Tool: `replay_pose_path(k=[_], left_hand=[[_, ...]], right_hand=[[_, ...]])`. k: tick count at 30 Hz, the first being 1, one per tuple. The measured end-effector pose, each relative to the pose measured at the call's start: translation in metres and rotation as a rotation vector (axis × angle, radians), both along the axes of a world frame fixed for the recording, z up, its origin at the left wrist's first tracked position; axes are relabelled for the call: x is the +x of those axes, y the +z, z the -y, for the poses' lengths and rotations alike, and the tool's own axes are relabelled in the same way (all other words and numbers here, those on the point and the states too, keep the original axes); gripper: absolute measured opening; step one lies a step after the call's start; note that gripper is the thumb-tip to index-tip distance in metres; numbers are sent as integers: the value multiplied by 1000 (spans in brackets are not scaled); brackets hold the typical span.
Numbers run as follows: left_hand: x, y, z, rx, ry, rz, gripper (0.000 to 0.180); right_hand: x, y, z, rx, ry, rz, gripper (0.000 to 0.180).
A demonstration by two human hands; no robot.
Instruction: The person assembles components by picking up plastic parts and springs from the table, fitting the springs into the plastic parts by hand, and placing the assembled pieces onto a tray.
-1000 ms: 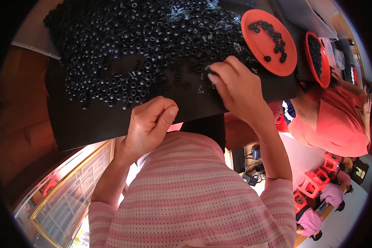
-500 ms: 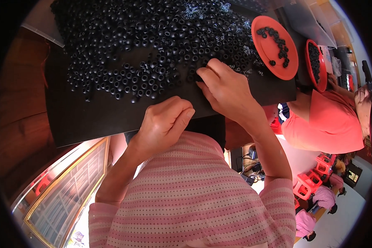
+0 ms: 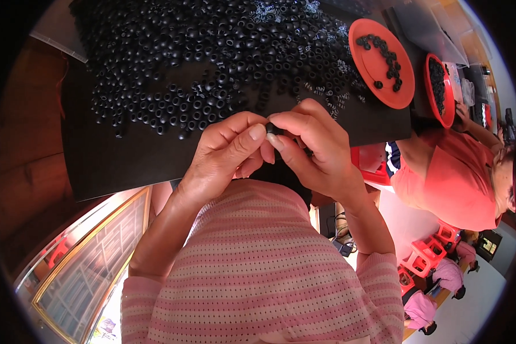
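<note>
My right hand [image 3: 322, 148] holds a small black cup-shaped part [image 3: 272, 129] between thumb and index finger, above the table's near edge. Up against it from the left comes my left hand [image 3: 218, 157], its thumb and index finger pressed together at the part. Whatever the left fingers pinch is hidden. Beyond both hands, many loose black cup-shaped parts [image 3: 178, 106] are spread over the dark table [image 3: 132, 160]. Small metal coil springs [image 3: 327, 92] lie at the right of the spread.
An orange-red plate [image 3: 404, 92] with several black pieces stands on the right. Past it is a red basin [image 3: 449, 109] full of black parts, near a co-worker in a coral shirt [image 3: 464, 183]. Red stools [image 3: 421, 258] and other people are farther off at the lower right.
My right hand has come back from the pile toward me with a black part in its fingers. My left hand has risen slightly, and the two hands now meet.
</note>
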State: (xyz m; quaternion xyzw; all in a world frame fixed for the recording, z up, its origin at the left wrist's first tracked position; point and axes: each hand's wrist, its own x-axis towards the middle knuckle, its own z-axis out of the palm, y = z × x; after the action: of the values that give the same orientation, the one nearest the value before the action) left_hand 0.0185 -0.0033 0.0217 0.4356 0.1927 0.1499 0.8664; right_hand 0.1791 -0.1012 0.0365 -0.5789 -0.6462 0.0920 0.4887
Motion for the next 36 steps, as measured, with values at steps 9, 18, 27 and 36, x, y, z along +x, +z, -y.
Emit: replay_pose_path(k=[9, 18, 27, 36], left_hand=[[13, -3, 3, -23, 3, -70, 30], [21, 5, 5, 56, 51, -73, 31], [20, 0, 7, -18, 61, -18, 41], [18, -6, 1, -59, 148, 29, 32]], right_hand=[[-1, -7, 9, -74, -66, 30, 28], [10, -6, 7, -69, -7, -142, 26], [20, -2, 14, -122, -38, -312, 21], [62, -3, 35, -294, -245, -22, 14]])
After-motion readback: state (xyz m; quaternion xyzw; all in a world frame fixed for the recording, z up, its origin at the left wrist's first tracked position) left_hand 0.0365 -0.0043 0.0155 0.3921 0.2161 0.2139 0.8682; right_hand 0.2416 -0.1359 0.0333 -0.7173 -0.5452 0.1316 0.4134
